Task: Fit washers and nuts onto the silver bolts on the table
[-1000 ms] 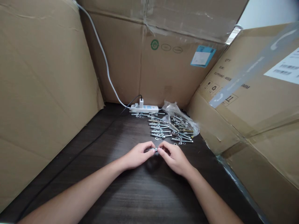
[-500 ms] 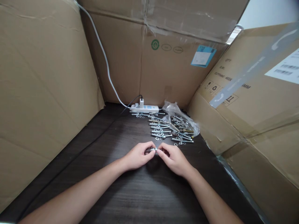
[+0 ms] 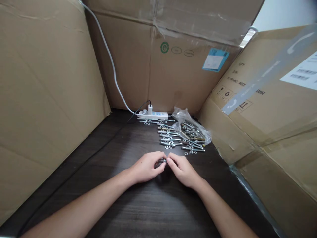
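Observation:
My left hand is curled around a metal bolt, whose shaft lies roughly level between thumb and fingers. At the bolt's right end, the thumb and forefinger of my right hand are pinched together. Whatever small part may be between those fingertips is hidden. Both hands are low over the dark table. Beyond them lie rows of metal bolts with loose washers and nuts beside them.
A clear plastic bag holds more bolts and hardware at the right. Behind stands a white power strip with a white cable and a black cable. Cardboard walls enclose the back and both sides.
My left fingers have opened slightly around the bolt, showing more of its shaft. The bright nut seen between the fingertips earlier is now out of sight. My right fingertips remain at the bolt's end.

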Demonstrator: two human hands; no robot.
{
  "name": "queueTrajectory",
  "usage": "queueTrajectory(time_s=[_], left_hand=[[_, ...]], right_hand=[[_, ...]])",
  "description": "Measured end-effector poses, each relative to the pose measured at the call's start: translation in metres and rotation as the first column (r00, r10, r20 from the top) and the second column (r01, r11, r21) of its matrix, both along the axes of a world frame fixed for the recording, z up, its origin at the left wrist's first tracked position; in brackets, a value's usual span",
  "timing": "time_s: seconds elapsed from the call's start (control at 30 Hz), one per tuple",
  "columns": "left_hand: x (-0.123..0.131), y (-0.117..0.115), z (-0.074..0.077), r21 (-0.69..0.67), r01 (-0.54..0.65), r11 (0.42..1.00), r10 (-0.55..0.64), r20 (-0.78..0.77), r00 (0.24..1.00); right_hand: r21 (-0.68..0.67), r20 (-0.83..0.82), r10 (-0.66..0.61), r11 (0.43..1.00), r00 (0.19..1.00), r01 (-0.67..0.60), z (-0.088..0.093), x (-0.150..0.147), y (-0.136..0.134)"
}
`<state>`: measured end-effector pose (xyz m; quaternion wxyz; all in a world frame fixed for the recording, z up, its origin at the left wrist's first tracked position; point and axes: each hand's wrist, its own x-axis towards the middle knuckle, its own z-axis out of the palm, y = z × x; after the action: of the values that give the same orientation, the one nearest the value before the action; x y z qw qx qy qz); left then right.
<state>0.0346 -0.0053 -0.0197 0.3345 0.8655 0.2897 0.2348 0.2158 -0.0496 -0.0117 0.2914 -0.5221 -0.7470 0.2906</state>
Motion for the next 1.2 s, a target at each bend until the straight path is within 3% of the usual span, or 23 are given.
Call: queueTrajectory(time_s=[0.33, 1.2], left_hand=[[-0.001, -0.001, 0.005, 0.052, -0.017, 0.998, 0.018, -0.005, 1.0], [-0.002, -0.003, 0.009, -0.004, -0.013, 1.0, 0.013, -0.022, 1.0]], right_hand=[[-0.019, -0.048, -0.008, 1.0, 0.999, 0.007, 0.0, -0.002, -0.001], [-0.018, -0.059, -0.04, 0.999, 0.997, 0.039, 0.001, -0.002, -0.003]])
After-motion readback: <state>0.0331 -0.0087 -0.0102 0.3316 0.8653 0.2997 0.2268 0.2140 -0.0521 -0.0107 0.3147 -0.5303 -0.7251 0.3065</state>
